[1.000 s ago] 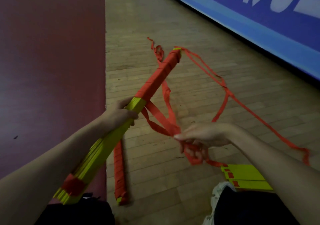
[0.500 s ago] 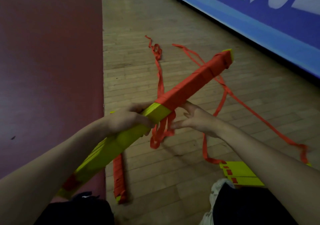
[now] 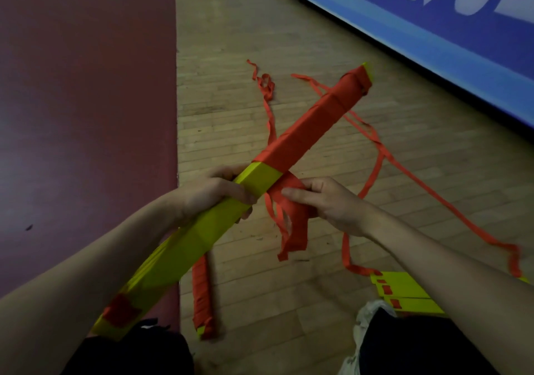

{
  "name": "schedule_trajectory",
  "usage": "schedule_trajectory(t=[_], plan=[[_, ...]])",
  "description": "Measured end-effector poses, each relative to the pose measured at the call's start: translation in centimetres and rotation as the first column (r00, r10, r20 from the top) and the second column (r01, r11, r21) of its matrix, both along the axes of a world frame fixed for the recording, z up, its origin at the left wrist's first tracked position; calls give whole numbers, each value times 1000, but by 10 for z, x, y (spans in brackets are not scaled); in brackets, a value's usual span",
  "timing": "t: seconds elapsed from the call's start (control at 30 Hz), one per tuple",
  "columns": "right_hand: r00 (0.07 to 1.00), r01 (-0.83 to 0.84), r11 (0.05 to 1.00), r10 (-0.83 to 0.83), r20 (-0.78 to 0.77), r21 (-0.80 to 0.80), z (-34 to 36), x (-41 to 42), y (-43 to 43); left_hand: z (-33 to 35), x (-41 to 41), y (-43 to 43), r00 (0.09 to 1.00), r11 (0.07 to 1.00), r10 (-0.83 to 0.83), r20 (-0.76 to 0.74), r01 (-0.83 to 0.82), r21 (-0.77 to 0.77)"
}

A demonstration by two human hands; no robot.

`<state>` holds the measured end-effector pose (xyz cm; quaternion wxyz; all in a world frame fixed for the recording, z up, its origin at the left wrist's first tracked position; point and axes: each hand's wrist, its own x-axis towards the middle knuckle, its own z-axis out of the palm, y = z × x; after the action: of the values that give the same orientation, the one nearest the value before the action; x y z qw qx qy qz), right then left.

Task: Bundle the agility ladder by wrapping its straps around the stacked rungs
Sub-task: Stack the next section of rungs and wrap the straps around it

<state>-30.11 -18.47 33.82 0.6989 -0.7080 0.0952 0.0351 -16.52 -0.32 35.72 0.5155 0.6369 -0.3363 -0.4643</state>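
Head view: the stacked rungs (image 3: pixel 199 239) run as one long bar on a slant, near end low by the person's left knee, far end raised toward the blue banner (image 3: pixel 433 42). The near half of the bar is bare yellow; from about its middle to just short of the far tip it is bound in orange. The left hand (image 3: pixel 213 192) grips the bar just below where the orange binding begins, fingers curled tight round it. The right hand (image 3: pixel 332 204) sits just right of the bar at the same point, thumb and fingers pinching a bunch of orange straps (image 3: pixel 289 224) that come out from under the bar and hang in loose loops below the hand. Right of the bar, a long loose strap (image 3: pixel 427 189) trails over the wooden floor (image 3: pixel 231 42) from near the far tip out to the right and back to a few flat yellow rungs (image 3: pixel 404 288) lying beside the right knee. Another strap end (image 3: pixel 267 91) lies crumpled left of the far tip. Under the bar's near half a second, fully wrapped bundle (image 3: pixel 202 293) lies on the floor, right along the straight edge of a dark red mat (image 3: pixel 86 114) that fills everything left of the bar. Between the bar's far tip and the banner's lower edge is a band of open floor, narrowing to the right
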Motion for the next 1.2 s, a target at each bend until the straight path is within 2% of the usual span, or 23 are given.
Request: schedule_trajectory(t=[0.13, 0.27, 0.4, 0.47, 0.53, 0.63, 0.7, 0.73, 0.83, 0.87, 0.9, 0.93, 0.97, 1.0, 1.03, 1.1, 1.13, 1.2], plan=[[999, -24, 995, 27, -29, 94, 1, 0, 9, 0, 1, 1, 1000, 1000, -1, -6, 1, -3], [997, 21, 997, -15, -81, 76, 0, 1, 10, 1, 1, 1, 1000, 1000, 13, 6, -13, -10], [995, 95, 989, -99, -31, -116, 6, 1, 10, -3, 0, -3, 991, 996, 77, 109, -81, 30], [991, 126, 954, -130, 2, -271, 9, 2, 11, -4, -6, -6, 979, 987, 133, 151, -145, 69], [989, 142, 916, -146, 18, -374, 10, 4, 15, -7, -12, -11, 949, 974, 172, 266, -205, 101], [964, 255, 892, -263, 31, -374, 13, 8, 25, -10, -17, -17, 832, 964, 140, 537, -238, 118], [938, 338, 871, -344, 49, -356, 15, 14, 30, -11, -23, -20, 749, 965, 146, 646, -253, 75], [922, 378, 861, -382, 57, -342, 16, 16, 32, -11, -27, -22, 690, 964, 129, 712, -256, 74], [888, 452, 852, -457, 46, -265, 16, 19, 34, -11, -40, -27, 411, 928, -67, 909, -309, 208], [886, 457, 859, -462, 33, -232, 14, 18, 33, -12, -42, -27, 359, 925, -89, 929, -317, 211], [886, 459, 868, -463, 24, -191, 12, 17, 32, -13, -41, -27, 347, 931, -90, 934, -303, 202], [888, 457, 876, -460, 16, -154, 10, 16, 31, -13, -39, -26, 355, 942, -98, 930, -268, 202], [891, 451, 883, -454, 8, -126, 8, 15, 31, -12, -36, -24, 406, 951, -106, 908, -226, 212], [896, 442, 890, -444, 4, -110, 6, 14, 29, -12, -32, -21, 509, 956, -100, 855, -189, 225], [902, 429, 897, -431, 4, -103, 6, 12, 28, -11, -28, -18, 649, 958, -77, 757, -163, 237], [920, 391, 913, -392, 20, -112, 7, 9, 23, -7, -20, -11, 890, 963, -16, 457, -110, 247], [929, 370, 922, -369, 37, -113, 8, 8, 21, -6, -16, -7, 961, 964, -15, 276, -59, 260], [941, 335, 939, -329, 76, -83, 13, 6, 16, -7, -9, 2, 996, 958, -73, -59, 87, 274]])
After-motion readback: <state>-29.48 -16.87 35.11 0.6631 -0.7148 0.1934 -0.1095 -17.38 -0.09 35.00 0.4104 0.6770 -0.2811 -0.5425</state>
